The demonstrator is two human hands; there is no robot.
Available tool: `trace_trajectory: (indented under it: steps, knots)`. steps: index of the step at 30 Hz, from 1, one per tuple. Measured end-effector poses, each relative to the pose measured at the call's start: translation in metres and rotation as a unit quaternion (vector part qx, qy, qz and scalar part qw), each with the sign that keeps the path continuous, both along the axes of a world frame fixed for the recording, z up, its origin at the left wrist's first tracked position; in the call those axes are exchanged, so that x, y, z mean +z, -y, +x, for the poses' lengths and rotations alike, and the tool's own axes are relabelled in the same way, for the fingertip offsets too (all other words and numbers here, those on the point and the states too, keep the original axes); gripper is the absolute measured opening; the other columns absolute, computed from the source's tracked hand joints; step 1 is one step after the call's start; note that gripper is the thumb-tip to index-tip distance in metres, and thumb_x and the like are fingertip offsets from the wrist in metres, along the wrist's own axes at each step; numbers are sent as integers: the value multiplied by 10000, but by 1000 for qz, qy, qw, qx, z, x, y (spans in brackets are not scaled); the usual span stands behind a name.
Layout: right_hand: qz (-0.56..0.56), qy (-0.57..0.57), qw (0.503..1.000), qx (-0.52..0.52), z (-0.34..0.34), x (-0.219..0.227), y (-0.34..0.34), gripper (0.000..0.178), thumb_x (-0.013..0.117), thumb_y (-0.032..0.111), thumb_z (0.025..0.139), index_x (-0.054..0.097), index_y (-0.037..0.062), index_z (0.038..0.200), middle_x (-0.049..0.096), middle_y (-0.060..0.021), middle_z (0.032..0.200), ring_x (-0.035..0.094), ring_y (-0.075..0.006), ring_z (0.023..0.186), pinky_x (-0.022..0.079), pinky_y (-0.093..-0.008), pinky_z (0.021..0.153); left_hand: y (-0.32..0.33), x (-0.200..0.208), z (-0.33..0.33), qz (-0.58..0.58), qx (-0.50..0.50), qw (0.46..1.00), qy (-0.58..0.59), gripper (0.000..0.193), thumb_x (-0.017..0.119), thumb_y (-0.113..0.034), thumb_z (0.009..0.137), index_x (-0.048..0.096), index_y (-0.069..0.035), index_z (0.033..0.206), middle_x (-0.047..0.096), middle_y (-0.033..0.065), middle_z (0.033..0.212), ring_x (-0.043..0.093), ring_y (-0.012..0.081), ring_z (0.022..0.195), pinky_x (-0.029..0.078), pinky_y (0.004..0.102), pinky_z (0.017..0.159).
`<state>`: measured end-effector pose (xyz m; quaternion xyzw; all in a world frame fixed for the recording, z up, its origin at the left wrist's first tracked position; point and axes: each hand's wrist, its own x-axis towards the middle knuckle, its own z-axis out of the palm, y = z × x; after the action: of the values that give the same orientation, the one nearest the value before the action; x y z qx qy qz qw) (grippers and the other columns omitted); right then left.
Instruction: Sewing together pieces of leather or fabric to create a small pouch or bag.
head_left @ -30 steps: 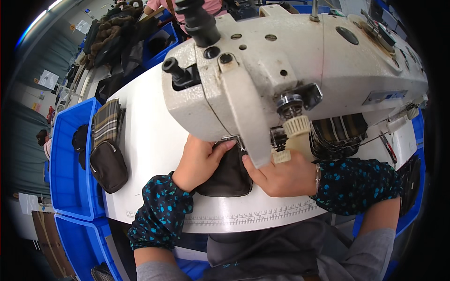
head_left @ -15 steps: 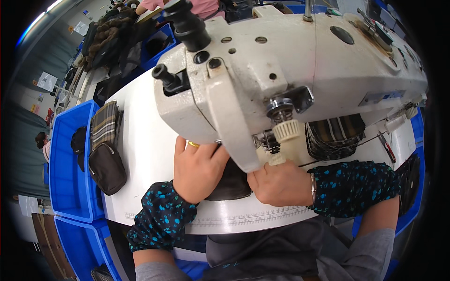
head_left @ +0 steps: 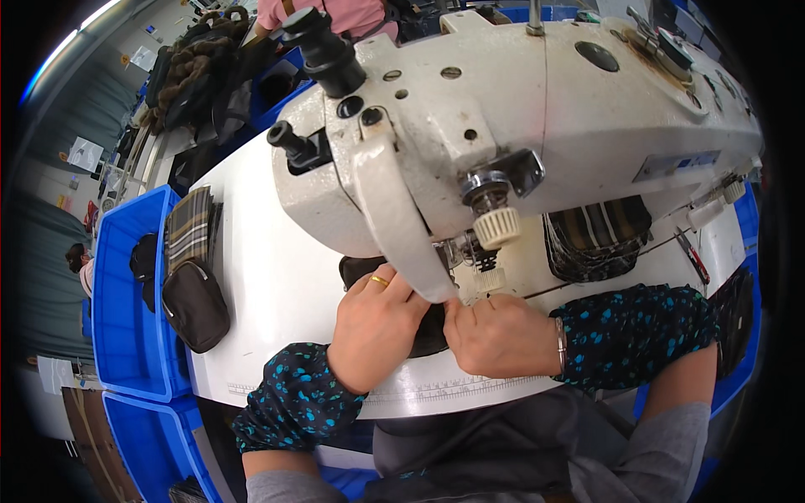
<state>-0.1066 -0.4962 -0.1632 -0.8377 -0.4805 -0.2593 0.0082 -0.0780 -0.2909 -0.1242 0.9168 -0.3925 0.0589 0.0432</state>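
A dark brown fabric piece lies under the head of a white sewing machine, partly covered by my hands. Its far left part shows beyond my left fingers. My left hand rests on it, fingers bent and close together, a ring on one. Their tips are hidden by the pale curved lever. Close on the right, my right hand is closed in a pinch at the piece's right edge. The needle area is hidden behind the lever and the tension knobs.
Striped fabric pieces are stacked beneath the machine arm, with small snips to their right. At the left lie a dark zipped pouch and more striped pieces, beside a blue bin. Another person sits beyond the machine.
My left hand has moved right and nearer to me, closer to my right hand. Part of the dark piece now shows beyond its fingers. My right hand stays nearly in place.
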Motion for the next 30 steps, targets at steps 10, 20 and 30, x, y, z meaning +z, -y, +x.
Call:
trace_trajectory:
  steps: [10,20,30]
  knots:
    - [29,-38,998,-34,19,0,0,118,639,158,708,589,52,692,518,-12,574,588,-158,507,425,-314,439,-6,-14,31,-65,50,996,30,165,704,-21,777,715,-81,930,678,99,882,662,324,714,539,409,623]
    - [51,-54,997,-30,37,-13,5,335,658,151,743,697,-27,1024,628,-67,676,647,-230,596,502,-357,516,-8,-22,48,-89,51,991,84,92,717,-81,799,644,-80,744,636,125,680,651,341,606,521,427,527]
    - [145,-115,982,35,17,-8,-3,108,631,157,811,631,58,854,573,-11,707,573,-180,535,454,-317,468,-28,-10,42,-286,66,956,-15,23,760,-46,774,748,-46,793,662,159,689,656,338,612,494,364,546]
